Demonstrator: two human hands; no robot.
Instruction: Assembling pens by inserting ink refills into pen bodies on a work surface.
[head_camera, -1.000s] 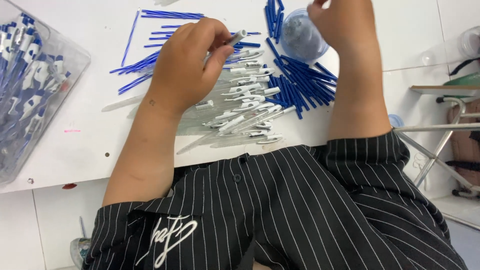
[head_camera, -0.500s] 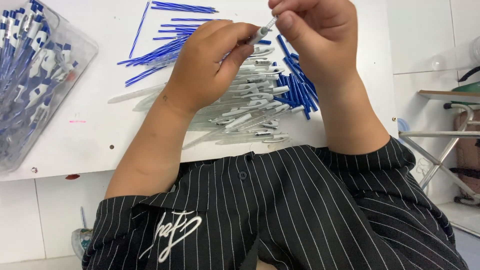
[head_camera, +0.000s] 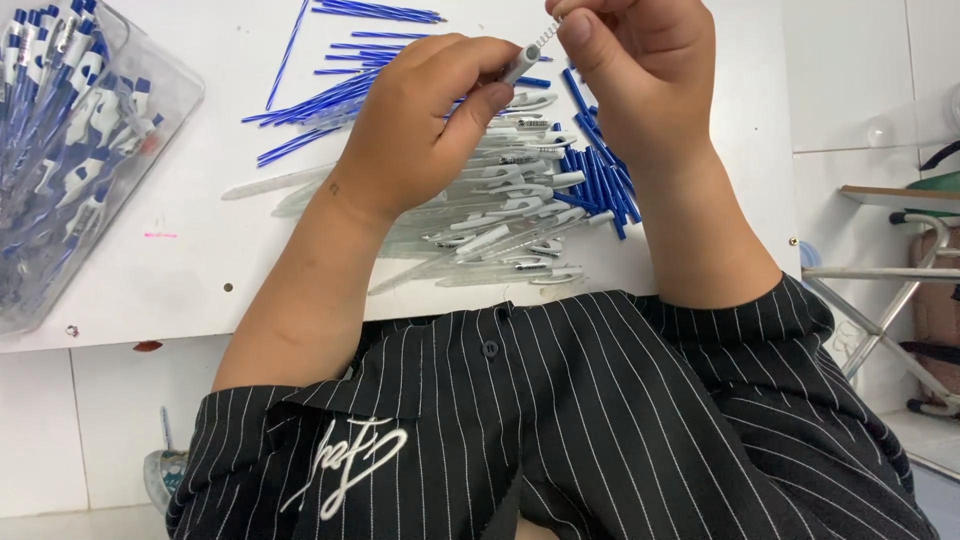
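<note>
**Spring meets barrel above the pile of pen parts**

While the left hand (head_camera: 420, 130) pinches a clear pen barrel (head_camera: 522, 62) between thumb and fingers, the right hand (head_camera: 640, 70) is closed narrowly on a small metal spring (head_camera: 545, 36), its coil touching the open end of the barrel. Half a second ago the two hands were only just meeting over the table; a second ago the right hand was away at the far side, near a round container, and the left was alone over the pile. So the right hand has come in with the spring, and the fitting of spring to barrel looks to be under way rather than finished, since most of the coil shows outside the tube.

Beneath the hands lies a heap of clear barrels (head_camera: 500, 225) with white clips, and just beside it a cluster of blue pen pieces (head_camera: 600, 185). Further out, thin blue refills (head_camera: 330, 95) are scattered on the white table (head_camera: 200, 270). At the left edge stands a clear plastic bin (head_camera: 70, 150) full of assembled blue-and-white pens.
</note>
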